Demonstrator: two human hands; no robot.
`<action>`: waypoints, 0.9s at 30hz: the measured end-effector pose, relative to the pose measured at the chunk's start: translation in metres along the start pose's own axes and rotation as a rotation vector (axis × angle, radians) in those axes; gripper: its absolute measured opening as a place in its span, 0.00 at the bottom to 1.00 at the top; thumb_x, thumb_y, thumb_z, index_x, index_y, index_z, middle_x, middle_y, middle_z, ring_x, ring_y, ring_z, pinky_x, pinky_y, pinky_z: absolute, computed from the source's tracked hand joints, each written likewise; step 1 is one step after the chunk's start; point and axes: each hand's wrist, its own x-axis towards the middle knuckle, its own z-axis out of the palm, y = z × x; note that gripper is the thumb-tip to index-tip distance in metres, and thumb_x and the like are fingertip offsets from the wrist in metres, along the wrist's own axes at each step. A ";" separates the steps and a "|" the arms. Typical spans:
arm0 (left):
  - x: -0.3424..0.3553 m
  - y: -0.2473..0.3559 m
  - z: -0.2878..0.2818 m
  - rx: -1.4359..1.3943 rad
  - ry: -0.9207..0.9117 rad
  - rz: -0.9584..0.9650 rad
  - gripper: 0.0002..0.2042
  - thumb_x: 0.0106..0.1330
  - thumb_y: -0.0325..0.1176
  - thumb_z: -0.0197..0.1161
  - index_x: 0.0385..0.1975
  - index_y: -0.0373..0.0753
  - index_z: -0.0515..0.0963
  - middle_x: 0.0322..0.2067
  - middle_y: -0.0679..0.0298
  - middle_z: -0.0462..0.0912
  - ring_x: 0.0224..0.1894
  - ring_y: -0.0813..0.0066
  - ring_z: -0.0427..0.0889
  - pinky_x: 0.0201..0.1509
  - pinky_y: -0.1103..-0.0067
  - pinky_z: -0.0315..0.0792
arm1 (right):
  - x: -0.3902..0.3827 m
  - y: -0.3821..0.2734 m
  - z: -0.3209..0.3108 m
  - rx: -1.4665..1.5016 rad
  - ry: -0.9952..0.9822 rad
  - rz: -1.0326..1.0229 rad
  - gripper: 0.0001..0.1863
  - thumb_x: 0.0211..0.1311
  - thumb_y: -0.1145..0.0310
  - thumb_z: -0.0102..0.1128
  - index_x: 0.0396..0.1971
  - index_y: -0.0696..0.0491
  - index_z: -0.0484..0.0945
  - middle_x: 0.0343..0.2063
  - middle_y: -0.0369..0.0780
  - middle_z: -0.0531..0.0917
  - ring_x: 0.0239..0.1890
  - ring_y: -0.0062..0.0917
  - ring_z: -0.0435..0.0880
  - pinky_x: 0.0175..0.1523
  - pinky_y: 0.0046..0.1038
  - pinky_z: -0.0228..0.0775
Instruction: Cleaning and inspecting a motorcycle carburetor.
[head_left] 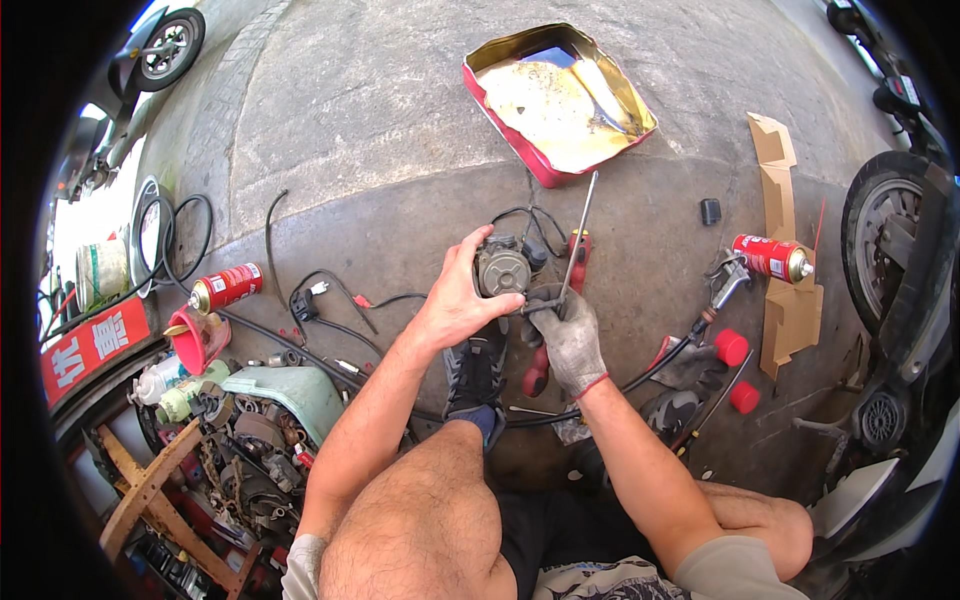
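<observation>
My bare left hand (pixel 459 298) grips a small metal carburetor (pixel 503 271), fingers along its far left side and thumb at its near edge. My right hand (pixel 570 338), in a grey work glove, is closed around a long-shafted screwdriver (pixel 582 225) beside the carburetor. The shaft slants up and away from the glove. Below the glove a red handle (pixel 537 372) shows, roughly in line with the shaft; the glove hides whether they join. Another red-handled tool (pixel 579 250) lies on the floor behind the shaft. The glove's fingertips meet the carburetor's near right edge, where details are hidden.
Ahead stands a red-sided tray (pixel 535 160) with dirty liquid. Red spray cans (pixel 226 287) (pixel 772 258) lie at left and right, the right one on cardboard (pixel 790 330). A spray gun (pixel 728 280) with hose lies right. Piled metal parts (pixel 255 450) sit left; a wheel (pixel 885 240) stands right.
</observation>
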 end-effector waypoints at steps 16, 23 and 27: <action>0.000 0.001 -0.002 -0.003 -0.030 0.018 0.56 0.48 0.43 0.82 0.75 0.35 0.53 0.67 0.41 0.61 0.72 0.47 0.63 0.77 0.64 0.60 | 0.001 0.000 0.000 0.109 0.014 0.003 0.08 0.70 0.75 0.61 0.45 0.58 0.79 0.30 0.37 0.84 0.27 0.20 0.82 0.34 0.24 0.75; -0.001 0.003 -0.002 -0.013 -0.019 -0.012 0.54 0.49 0.42 0.82 0.75 0.35 0.55 0.70 0.45 0.62 0.74 0.53 0.62 0.78 0.65 0.57 | -0.002 0.001 0.002 0.084 0.055 -0.011 0.09 0.69 0.75 0.62 0.46 0.58 0.79 0.31 0.37 0.85 0.28 0.20 0.82 0.35 0.24 0.76; 0.000 0.002 -0.001 0.018 -0.014 0.014 0.55 0.49 0.42 0.81 0.75 0.34 0.53 0.67 0.41 0.62 0.71 0.48 0.64 0.77 0.64 0.61 | -0.006 -0.002 0.004 0.096 0.044 -0.051 0.09 0.69 0.75 0.62 0.47 0.59 0.79 0.33 0.37 0.85 0.30 0.19 0.83 0.38 0.23 0.76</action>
